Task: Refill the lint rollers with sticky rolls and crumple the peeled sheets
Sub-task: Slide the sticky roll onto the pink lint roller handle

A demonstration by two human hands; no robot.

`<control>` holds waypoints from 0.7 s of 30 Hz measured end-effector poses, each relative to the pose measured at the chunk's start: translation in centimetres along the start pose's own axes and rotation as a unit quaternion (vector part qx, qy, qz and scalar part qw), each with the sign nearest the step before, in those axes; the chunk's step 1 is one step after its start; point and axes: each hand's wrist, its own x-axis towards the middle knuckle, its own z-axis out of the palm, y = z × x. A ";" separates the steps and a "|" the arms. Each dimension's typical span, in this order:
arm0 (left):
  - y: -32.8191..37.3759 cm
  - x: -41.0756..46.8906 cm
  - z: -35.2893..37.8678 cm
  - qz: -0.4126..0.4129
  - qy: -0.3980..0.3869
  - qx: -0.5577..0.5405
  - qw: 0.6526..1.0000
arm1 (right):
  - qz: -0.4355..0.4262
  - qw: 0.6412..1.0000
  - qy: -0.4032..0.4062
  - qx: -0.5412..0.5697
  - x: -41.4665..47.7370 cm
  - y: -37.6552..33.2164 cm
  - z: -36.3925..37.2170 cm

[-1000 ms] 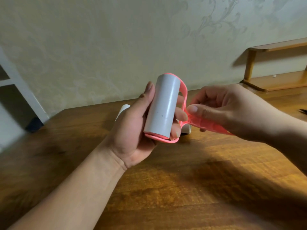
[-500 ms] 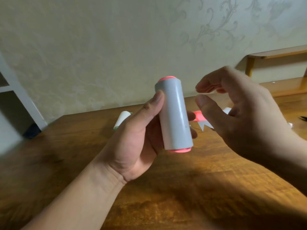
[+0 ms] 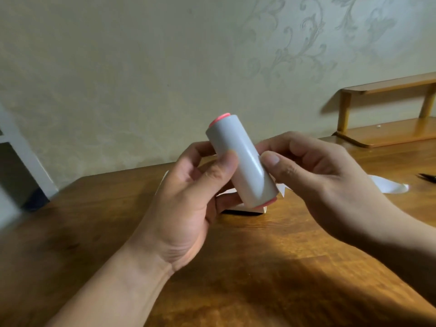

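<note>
Holding the sticky roll (image 3: 238,159) up off the surface (image 3: 259,267), your left hand (image 3: 188,197) wraps it from behind, thumb across the front and fingers (image 3: 230,200) curled under its lower half. That grip keeps the grey cylinder tilted, top leaning left, so its right flank faces your other hand. A pink end (image 3: 219,119) shows at the top and another at the bottom rim, so the roll looks already seated on its core; no handle is visible.

Your right hand (image 3: 325,175) comes in from the side, thumb tip pressed on the roll's flank and the curled fingers closing behind it in a pinch. That looks like hunting for the sheet's edge to peel; I cannot tell whether an edge is caught. White sheets (image 3: 389,185) lie flat on the surface beyond your hands, not yet crumpled.
</note>
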 end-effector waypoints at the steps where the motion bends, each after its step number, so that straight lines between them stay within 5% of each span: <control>1: -0.1 0.1 0.0 0.007 0.011 0.012 1.000 | 0.004 1.000 -0.006 0.011 0.1 0.2 0.0; 11: 0.0 0.2 0.2 0.038 0.038 0.075 0.996 | 0.046 0.990 -0.058 0.118 0.2 0.9 0.2; 21: -0.3 0.2 0.3 0.044 0.069 0.163 0.983 | 0.070 0.985 -0.007 0.159 -0.2 -0.2 0.8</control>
